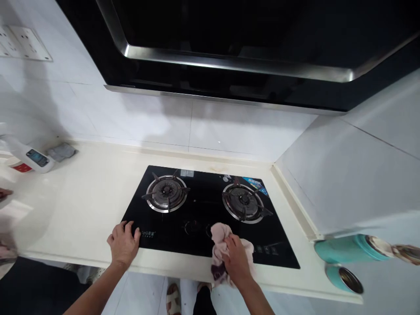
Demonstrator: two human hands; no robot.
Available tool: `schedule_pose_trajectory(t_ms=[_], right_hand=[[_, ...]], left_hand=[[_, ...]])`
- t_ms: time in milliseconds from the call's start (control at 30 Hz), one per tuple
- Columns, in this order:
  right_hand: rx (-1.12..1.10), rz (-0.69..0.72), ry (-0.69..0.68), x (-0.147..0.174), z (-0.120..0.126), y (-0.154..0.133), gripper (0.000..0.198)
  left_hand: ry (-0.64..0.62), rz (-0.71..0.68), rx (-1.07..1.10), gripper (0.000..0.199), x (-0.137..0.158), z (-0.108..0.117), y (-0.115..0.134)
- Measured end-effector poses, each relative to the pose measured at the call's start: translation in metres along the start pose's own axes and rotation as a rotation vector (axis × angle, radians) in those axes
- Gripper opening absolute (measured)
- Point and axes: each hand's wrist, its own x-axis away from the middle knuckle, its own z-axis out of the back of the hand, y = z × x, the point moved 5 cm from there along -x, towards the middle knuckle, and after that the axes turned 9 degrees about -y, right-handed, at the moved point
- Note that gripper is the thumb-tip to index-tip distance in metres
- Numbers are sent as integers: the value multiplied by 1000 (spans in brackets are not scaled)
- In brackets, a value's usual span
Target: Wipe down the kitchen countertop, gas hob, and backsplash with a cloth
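A black glass gas stove (203, 205) with two burners is set into the cream countertop. My right hand (236, 260) is closed over a pale pink cloth (220, 236), pressing it onto the stove's front edge, right of the control knobs (193, 227). A dark purple part of the cloth hangs at the counter's front. My left hand (124, 245) rests on the stove's front left corner, fingers apart and slightly bent, holding nothing. Behind the hands stand the left burner (166, 193) and the right burner (243, 202), each with dark pan supports.
A black range hood (229, 83) hangs low overhead. To the right stand a turquoise flask (348, 249) and a turquoise cup (343, 279). A white bottle (33, 157) and a grey cloth (61, 151) lie at the left. Another person's hand (5, 193) shows at the left edge.
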Motion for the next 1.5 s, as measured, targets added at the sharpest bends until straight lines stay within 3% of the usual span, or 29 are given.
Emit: schedule_pose_trajectory(t_ms=[100,200,267,367,433,567,667,767,833,933,1000,1067,1167,1267,1367,1500], right_hand=[[-81,-47,122,28,36,41,26],[-49,-251,336,35,87,86,53],[66,-385,338,26,106,107,64],[313,-616,193,16,99,114,62],[446,-643,102,18,74,92,62],[474,-363,-4,28,-2,-2,55],[278,-95,-89,29,-55,-76,39],[-63,155,-179,19,-82,-126,30],[-381,140,-197,8,-78,-133,28],[-831,-101,-122,-11,-48,-110,33],[-986,-182,-30,-29,-17,-91,39],[-1025,-172,46,-55,12,-76,50],[-851,-193,16,-101,32,-63,65],[-340,-319,-87,-132,25,-56,75],[58,-316,-164,-139,10,-60,62],[299,-157,-278,-122,-12,-77,43]], left_hand=[[-12,12,0,40,0,0,1],[-7,15,-6,40,0,0,1],[3,7,-13,40,0,0,2],[4,0,-26,41,0,0,3],[-3,0,-31,42,-1,0,3],[-3,0,-37,43,-2,0,4],[-3,0,-36,43,-2,-2,4],[-4,3,-23,43,-1,-2,4],[-3,10,-10,42,0,-2,3],[-6,17,10,41,1,-1,2],[-14,17,16,41,1,-1,2],[-19,14,17,41,1,-2,2],[-12,11,14,41,2,-2,2],[-5,13,-6,41,2,-2,2],[-12,9,-23,40,3,-1,2],[-23,16,-23,40,3,1,3]])
